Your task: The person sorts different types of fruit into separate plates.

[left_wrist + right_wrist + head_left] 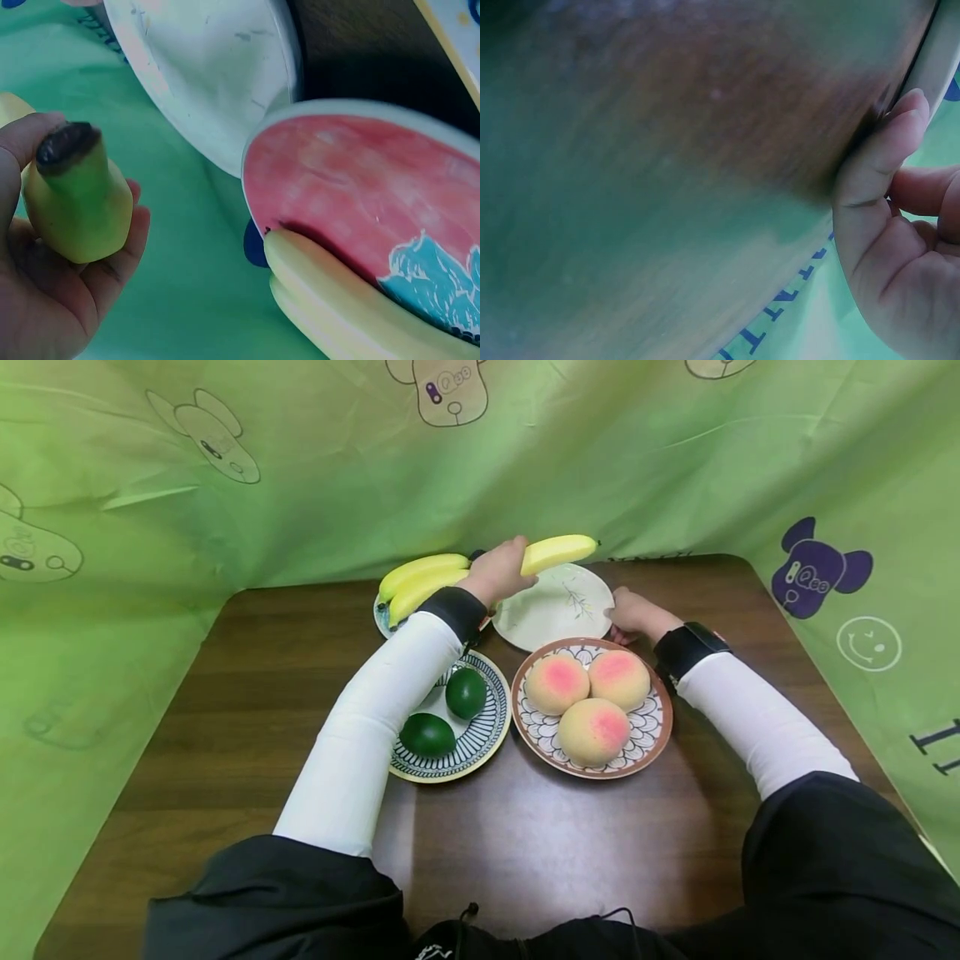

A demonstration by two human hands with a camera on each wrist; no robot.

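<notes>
The left hand [498, 572] grips a banana [558, 552] over the far, pale plate [558, 610] — best lowered level onto its middle. The right hand [633, 614] pinches that plate's right rim, steadying it. Two more bananas [420, 581] lie on the far-left plate; peaches [588, 693] and green fruit [450, 710] sit nearer on the worktop [247, 693], clear of the path.

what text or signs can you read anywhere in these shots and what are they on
No whole word can be read.
Green cloth: cartoon bear prints with small marks on the faces, too small to read.
Purple bear on the cloth, right side: marks like "Qoo", unsure.
Smiley sign below it, a winking face in a circle.
Dark letters at the right edge: cut off, unreadable.
Blue letter strokes in the right wrist view: blurred, unreadable.
</notes>
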